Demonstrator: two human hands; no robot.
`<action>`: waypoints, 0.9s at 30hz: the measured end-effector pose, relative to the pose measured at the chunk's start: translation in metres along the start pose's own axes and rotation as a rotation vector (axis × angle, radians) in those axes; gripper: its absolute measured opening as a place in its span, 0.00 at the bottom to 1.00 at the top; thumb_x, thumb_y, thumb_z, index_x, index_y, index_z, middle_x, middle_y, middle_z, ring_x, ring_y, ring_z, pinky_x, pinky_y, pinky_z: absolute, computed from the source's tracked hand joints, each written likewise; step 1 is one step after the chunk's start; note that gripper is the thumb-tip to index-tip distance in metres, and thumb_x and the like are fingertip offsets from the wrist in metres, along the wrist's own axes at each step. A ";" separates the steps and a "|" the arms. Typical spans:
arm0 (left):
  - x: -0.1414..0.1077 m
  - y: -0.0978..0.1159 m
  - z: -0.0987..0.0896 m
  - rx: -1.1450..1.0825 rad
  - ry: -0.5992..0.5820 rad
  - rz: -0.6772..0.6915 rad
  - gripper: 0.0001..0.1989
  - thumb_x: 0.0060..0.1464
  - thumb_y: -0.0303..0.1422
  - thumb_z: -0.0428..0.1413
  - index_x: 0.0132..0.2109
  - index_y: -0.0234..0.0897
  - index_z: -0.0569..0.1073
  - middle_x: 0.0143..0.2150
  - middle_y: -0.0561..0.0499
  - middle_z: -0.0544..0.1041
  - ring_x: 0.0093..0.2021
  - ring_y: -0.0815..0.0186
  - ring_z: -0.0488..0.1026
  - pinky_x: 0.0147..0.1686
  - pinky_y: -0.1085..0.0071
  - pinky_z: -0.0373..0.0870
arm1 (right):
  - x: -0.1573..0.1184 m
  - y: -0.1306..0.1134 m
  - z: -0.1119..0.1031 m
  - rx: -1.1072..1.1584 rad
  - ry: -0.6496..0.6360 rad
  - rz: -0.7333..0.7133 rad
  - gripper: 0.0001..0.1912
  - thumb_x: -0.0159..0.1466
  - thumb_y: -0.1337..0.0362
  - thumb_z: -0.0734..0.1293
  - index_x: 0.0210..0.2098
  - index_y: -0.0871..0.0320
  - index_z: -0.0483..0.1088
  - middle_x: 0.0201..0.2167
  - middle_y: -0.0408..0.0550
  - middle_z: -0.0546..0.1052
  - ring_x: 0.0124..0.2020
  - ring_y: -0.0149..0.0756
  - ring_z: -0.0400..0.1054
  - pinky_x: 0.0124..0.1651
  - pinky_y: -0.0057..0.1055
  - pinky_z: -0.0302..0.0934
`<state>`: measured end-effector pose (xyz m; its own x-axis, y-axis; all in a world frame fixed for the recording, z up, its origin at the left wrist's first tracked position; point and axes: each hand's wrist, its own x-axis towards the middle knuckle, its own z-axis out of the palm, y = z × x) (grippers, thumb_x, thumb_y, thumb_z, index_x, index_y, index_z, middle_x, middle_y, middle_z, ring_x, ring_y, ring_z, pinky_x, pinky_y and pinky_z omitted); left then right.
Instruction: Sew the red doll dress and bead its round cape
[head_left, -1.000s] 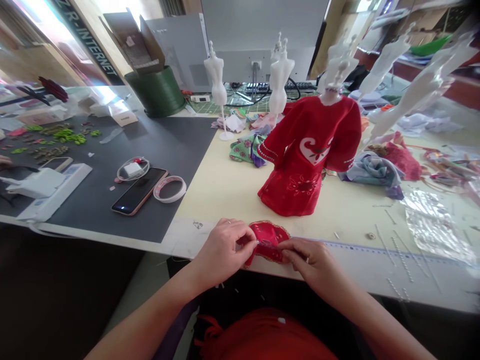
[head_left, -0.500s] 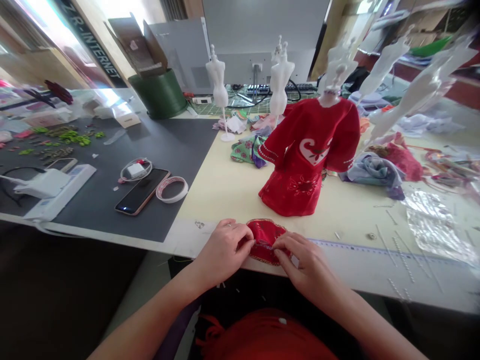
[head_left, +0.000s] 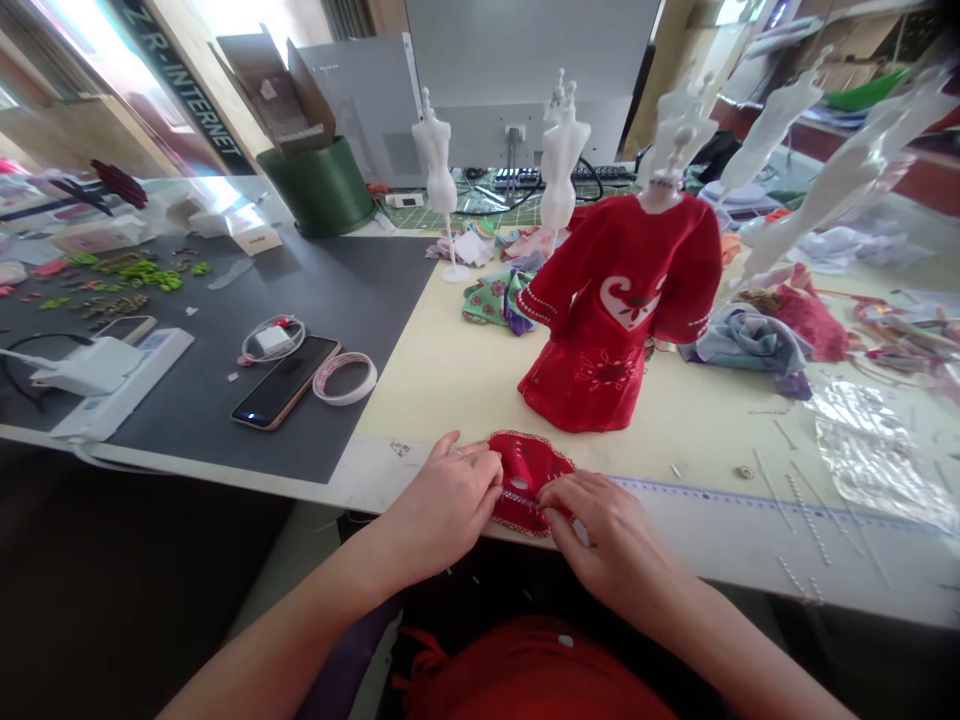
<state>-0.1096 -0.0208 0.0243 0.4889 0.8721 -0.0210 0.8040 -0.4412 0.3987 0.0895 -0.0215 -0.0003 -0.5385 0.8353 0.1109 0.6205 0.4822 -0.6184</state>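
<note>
Pinching red cloth (head_left: 531, 460) with right hand (head_left: 609, 512), touching its left edge with left hand (head_left: 444, 498), can't tell if pinching; now flatter, apparently smoothing.

Small-garment workshop, white mannequins (head_left: 563, 170), fabric scraps (head_left: 750, 337), little red dress (head_left: 615, 345)

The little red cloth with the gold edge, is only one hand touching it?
No, the left hand is at one side of the red cloth and the right hand is at the other, both touching it.
</note>
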 end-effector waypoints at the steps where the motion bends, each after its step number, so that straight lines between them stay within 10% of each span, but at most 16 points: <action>1: -0.001 0.001 0.000 0.012 0.024 0.006 0.08 0.61 0.27 0.42 0.35 0.37 0.65 0.45 0.47 0.74 0.49 0.63 0.69 0.60 0.52 0.51 | 0.000 0.000 0.000 -0.002 0.007 -0.006 0.09 0.63 0.72 0.58 0.31 0.60 0.69 0.28 0.49 0.72 0.34 0.39 0.65 0.38 0.36 0.58; 12: -0.009 0.005 0.001 -0.253 0.159 -0.057 0.06 0.58 0.26 0.46 0.36 0.38 0.67 0.38 0.51 0.74 0.42 0.65 0.69 0.58 0.56 0.55 | -0.001 0.013 -0.003 0.241 0.089 0.114 0.08 0.64 0.67 0.61 0.33 0.57 0.72 0.31 0.46 0.75 0.33 0.35 0.68 0.38 0.32 0.61; 27: -0.027 0.016 -0.001 -1.498 -0.033 -0.371 0.06 0.57 0.32 0.53 0.34 0.36 0.65 0.48 0.45 0.76 0.46 0.62 0.74 0.52 0.61 0.66 | -0.009 0.003 -0.005 0.843 -0.182 0.277 0.10 0.62 0.58 0.65 0.35 0.56 0.75 0.29 0.45 0.76 0.29 0.30 0.67 0.33 0.26 0.62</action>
<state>-0.1106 -0.0514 0.0326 0.3687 0.8671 -0.3351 -0.1767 0.4193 0.8905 0.0987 -0.0263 0.0007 -0.5579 0.8037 -0.2071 0.1564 -0.1432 -0.9773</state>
